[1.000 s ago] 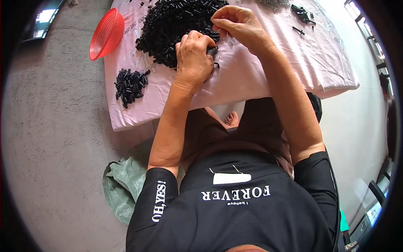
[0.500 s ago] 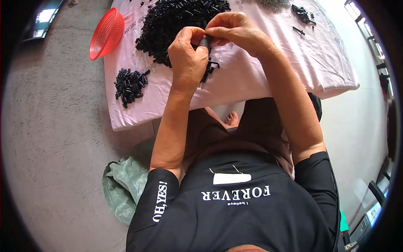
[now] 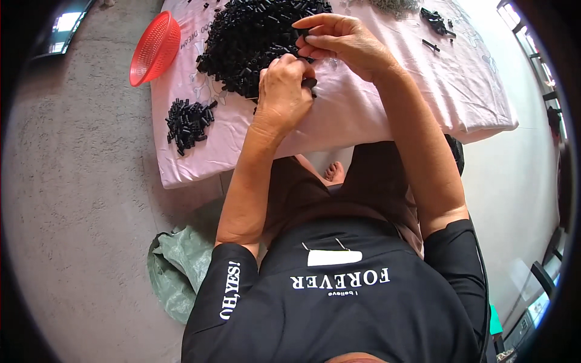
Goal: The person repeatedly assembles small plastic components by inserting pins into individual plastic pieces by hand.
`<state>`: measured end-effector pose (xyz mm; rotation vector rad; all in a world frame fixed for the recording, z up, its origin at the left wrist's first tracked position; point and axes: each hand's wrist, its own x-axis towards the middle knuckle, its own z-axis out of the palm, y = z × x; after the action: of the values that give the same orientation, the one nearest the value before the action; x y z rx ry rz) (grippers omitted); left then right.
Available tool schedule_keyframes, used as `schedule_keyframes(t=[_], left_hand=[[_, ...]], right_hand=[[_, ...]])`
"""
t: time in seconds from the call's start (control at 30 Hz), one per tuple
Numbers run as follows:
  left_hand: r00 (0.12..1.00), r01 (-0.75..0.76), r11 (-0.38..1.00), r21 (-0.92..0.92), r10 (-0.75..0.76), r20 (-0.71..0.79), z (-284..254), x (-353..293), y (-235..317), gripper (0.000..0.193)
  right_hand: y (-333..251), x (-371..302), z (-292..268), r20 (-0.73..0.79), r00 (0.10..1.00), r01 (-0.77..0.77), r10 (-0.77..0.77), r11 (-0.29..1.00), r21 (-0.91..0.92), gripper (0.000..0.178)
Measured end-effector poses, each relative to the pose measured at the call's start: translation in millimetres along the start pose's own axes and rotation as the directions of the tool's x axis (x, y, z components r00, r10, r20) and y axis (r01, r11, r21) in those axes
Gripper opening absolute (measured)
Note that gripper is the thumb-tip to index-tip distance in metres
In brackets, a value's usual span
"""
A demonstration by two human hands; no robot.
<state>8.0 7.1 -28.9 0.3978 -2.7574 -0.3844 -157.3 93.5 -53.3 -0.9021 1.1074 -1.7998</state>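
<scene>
My left hand (image 3: 283,91) is closed over the near right side of a large pile of short black tubes (image 3: 245,45). The rounded end of a dark rod-shaped tool (image 3: 309,83) sticks out from its fingers; the rest is hidden in the palm. Just beyond and to the right, my right hand (image 3: 348,47) hovers above the pile's edge. Its thumb and forefinger pinch what looks like a small black tube (image 3: 305,35), partly covered by the fingers.
A pink cloth (image 3: 363,115) covers the table. At left lie a smaller heap of black tubes (image 3: 187,124) and a red perforated basket (image 3: 155,49). Grey small parts (image 3: 394,6) and black pieces (image 3: 436,23) sit at the far right. A green sack (image 3: 181,266) rests on the floor.
My hands were together around the dark tool and have come apart. The left has turned and drawn nearer to me with the tool; the right has opened its fingers slightly above the pile.
</scene>
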Motion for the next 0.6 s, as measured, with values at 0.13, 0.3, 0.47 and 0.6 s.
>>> schedule_keyframes(t=[0.13,0.3,0.47,0.6], left_hand=[[0.997,0.051,0.989,-0.137,-0.059,-0.051,-4.8,3.3,0.0,0.014],[0.950,0.131,0.911,-0.392,-0.227,-0.212,-17.9,6.8,0.6,0.022],[0.935,0.074,0.880,-0.469,-0.224,-0.273,-22.0,8.6,-0.5,0.028],[0.933,0.090,0.899,-0.428,-0.227,-0.280,-23.5,8.3,3.3,0.028]], right_hand=[[5.3,0.5,-1.9,0.009,1.000,-0.017,0.018,1.000,-0.004,0.021],[3.2,-0.5,-1.4,0.048,0.998,-0.043,0.045,0.997,-0.057,0.022],[-1.4,-3.7,2.4,0.101,0.993,-0.056,0.063,0.996,-0.075,0.021],[-3.4,-5.6,4.5,0.144,0.988,-0.046,0.060,0.994,-0.098,0.020]])
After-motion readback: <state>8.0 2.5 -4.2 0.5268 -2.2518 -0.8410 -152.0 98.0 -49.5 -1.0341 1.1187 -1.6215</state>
